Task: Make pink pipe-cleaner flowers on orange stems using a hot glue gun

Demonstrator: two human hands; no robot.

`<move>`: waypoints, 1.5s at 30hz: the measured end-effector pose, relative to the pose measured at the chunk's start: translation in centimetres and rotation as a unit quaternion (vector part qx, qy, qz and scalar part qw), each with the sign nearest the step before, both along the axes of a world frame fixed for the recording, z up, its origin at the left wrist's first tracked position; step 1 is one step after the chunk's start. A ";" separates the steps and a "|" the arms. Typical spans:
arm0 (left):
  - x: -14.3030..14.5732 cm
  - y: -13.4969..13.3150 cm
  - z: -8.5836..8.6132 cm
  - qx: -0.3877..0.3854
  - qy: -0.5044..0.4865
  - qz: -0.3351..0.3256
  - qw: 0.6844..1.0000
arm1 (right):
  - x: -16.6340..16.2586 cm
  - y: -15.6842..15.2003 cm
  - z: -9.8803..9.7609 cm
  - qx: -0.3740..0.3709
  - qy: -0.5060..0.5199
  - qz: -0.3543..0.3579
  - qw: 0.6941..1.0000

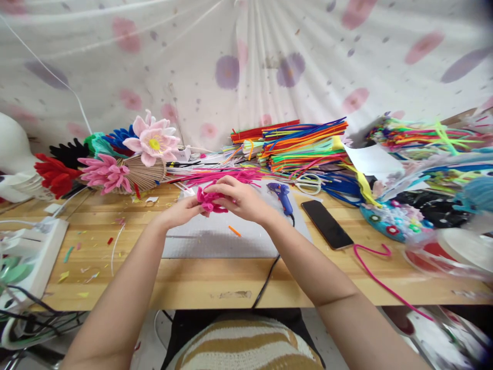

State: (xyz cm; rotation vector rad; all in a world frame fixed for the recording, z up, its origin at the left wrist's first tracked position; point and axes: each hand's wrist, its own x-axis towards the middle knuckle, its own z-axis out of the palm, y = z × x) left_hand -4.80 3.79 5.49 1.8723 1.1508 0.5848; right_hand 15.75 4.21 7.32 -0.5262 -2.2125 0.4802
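Pink bloom (210, 201) | left grip (184, 210) pinches its left end | right grip (241, 198) curls closed over its right side | lies crosswise, grip to grip, just above counter (192, 281)

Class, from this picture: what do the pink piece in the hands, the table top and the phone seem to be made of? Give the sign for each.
Pink piece, held by left hand and right hand: fuzzy pipe cleaner, probably wire under chenille; soft matt pile, bent loops. Table top: pale wood, plank lines, smooth finish. Phone: likely glass face; smooth dark sheen.
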 end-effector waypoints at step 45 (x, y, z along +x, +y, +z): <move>0.5 0.0 -1.8 0.211 0.098 0.104 0.967 | -1.8 0.0 -1.6 -0.098 0.163 -0.065 0.980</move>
